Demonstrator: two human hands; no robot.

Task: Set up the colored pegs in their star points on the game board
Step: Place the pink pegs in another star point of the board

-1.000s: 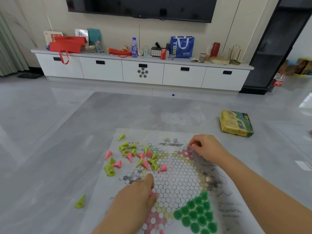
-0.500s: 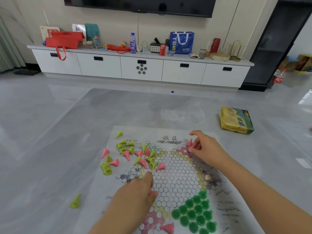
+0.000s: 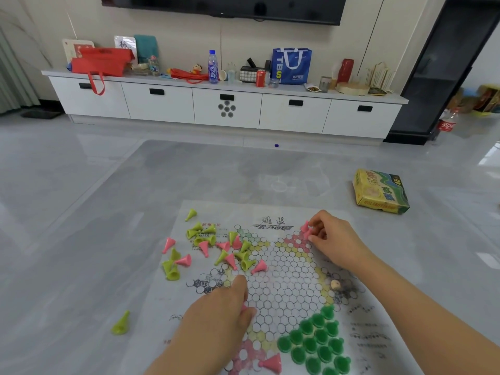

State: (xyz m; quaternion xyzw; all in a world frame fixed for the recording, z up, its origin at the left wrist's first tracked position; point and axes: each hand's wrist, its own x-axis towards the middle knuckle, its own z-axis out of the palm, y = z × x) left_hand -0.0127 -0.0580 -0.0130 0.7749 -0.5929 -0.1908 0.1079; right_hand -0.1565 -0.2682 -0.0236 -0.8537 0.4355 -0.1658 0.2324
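The paper game board (image 3: 284, 280) lies flat on the grey table. My right hand (image 3: 334, 238) pinches a pink peg (image 3: 308, 234) over the far right pink star point, and another pink peg (image 3: 304, 226) stands just beside it. My left hand (image 3: 220, 316) rests curled on the board's near left part, with a bit of pink peg (image 3: 244, 307) showing under its fingers. Green pegs (image 3: 316, 339) fill the near right star point. One pink peg (image 3: 272, 362) lies on its side in the near pink point. Loose yellow-green and pink pegs (image 3: 216, 249) are scattered over the board's far left.
A stray yellow-green peg (image 3: 121, 323) lies on the table left of the board. A small die (image 3: 335, 285) sits on the board's right side. A yellow-green box (image 3: 380, 191) lies at the far right. A white cabinet (image 3: 227, 106) with clutter stands behind.
My right hand has shifted slightly right and pink pegs now show at its fingertips on the far pink point. My left hand stays put. The view tilted down a little.
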